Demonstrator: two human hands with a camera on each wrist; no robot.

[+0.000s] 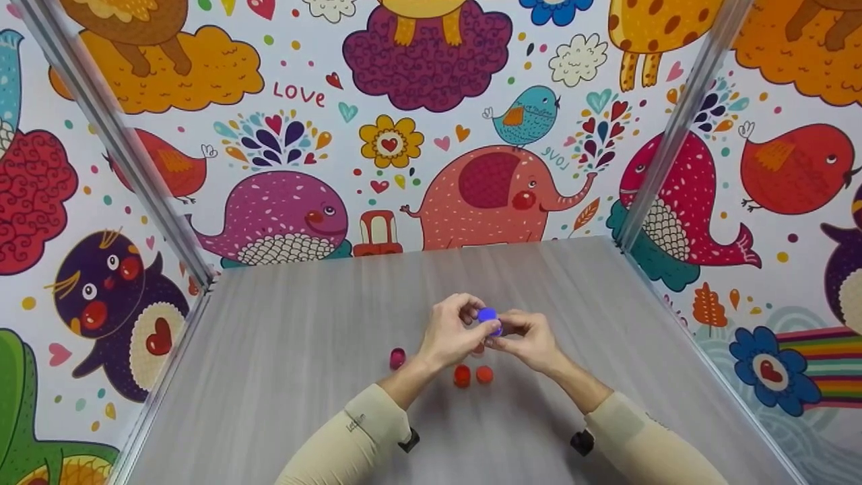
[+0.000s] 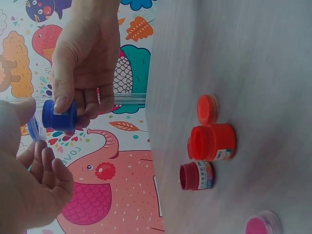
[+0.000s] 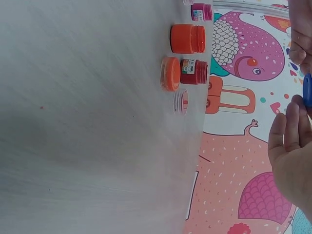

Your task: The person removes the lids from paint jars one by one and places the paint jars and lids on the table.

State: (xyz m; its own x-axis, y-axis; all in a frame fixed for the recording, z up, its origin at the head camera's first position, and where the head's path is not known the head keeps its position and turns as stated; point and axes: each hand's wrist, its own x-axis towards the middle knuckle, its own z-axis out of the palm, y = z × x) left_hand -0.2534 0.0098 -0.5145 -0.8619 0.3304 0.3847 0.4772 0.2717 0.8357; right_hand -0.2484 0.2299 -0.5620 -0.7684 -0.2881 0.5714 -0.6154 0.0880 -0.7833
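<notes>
Above the table, both hands meet around a small blue paint jar [image 2: 59, 116]. My right hand [image 1: 532, 340] pinches the jar between thumb and fingers. Beside its end, a clear, blue-tinted lid [image 2: 34, 127] is pinched by my left hand [image 1: 450, 335]; whether lid and jar touch, I cannot tell. In the right wrist view only a blue edge [image 3: 307, 90] shows between the hands. Below them on the table stand an orange-red jar [image 1: 461, 376], an orange lid [image 1: 484, 374] and a dark red jar [image 3: 194, 71].
A magenta jar [image 1: 398, 358] stands left of the others, near the left forearm. A clear lid [image 3: 181, 102] lies by the dark red jar. The grey wood-grain table [image 1: 303, 323] is bounded by cartoon-printed walls [image 1: 384, 67] with metal corner posts [image 1: 141, 162].
</notes>
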